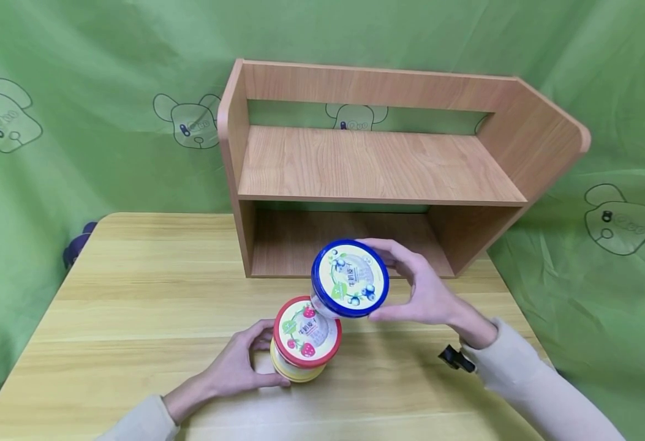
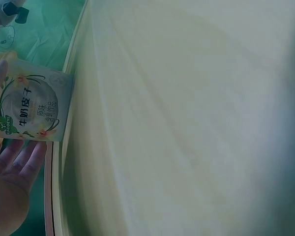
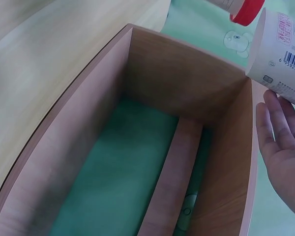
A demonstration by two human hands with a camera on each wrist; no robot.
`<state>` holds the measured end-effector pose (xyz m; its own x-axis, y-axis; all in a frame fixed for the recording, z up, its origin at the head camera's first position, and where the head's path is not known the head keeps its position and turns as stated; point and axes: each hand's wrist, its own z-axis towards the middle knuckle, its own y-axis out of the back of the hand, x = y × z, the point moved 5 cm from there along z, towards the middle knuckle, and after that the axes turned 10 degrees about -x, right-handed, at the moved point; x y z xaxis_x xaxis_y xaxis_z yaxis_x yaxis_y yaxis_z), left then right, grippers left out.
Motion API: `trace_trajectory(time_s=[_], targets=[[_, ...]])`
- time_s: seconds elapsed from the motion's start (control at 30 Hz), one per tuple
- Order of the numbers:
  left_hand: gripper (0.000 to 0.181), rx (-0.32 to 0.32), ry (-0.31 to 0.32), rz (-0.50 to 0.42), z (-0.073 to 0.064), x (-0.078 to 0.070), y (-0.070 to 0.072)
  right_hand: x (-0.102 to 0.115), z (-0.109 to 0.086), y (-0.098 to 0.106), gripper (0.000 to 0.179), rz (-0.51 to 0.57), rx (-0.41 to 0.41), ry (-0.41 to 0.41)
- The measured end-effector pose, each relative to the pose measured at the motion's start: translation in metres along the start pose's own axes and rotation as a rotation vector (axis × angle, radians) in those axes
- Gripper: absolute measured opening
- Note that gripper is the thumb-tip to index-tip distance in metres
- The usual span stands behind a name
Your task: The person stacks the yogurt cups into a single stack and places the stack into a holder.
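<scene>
A tub with a blue lid (image 1: 351,278) is gripped from its right side by my right hand (image 1: 418,288), thumb at the front and fingers behind. It is held tilted, above the table, and overlaps the edge of a red-lidded tub (image 1: 308,332) in the head view. That red-lidded tub sits on top of a yellow-lidded tub (image 1: 294,372). My left hand (image 1: 239,361) holds the yellow-lidded tub from the left; its pale printed side (image 2: 37,101) shows in the left wrist view. In the right wrist view, the blue-lidded tub's white wall (image 3: 280,59) shows a barcode.
A two-level wooden shelf (image 1: 383,165) stands at the back of the light wooden table (image 1: 151,294), just behind the tubs. Green cloth (image 1: 107,122) with cartoon animal heads hangs behind and at both sides. A black device (image 1: 457,359) is by the right cuff.
</scene>
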<state>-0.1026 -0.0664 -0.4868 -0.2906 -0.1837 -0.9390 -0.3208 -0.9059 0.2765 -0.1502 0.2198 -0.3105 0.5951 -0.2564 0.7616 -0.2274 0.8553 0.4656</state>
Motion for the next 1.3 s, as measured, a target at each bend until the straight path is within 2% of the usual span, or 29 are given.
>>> trace_trajectory(time_s=[0.67, 1.07, 1.3], targets=[[0.088, 0.007, 0.002, -0.002, -0.001, 0.001, 0.000, 0.008, -0.001, -0.028, 0.101, 0.044, 0.105, 0.010], [0.087, 0.004, -0.021, 0.007, -0.001, 0.001, -0.001, 0.011, -0.001, -0.039, 0.097, 0.091, 0.140, 0.040], [0.088, 0.007, -0.025, -0.001, 0.000, 0.001, -0.001, 0.010, -0.001, -0.043, 0.096, 0.093, 0.147, 0.027]])
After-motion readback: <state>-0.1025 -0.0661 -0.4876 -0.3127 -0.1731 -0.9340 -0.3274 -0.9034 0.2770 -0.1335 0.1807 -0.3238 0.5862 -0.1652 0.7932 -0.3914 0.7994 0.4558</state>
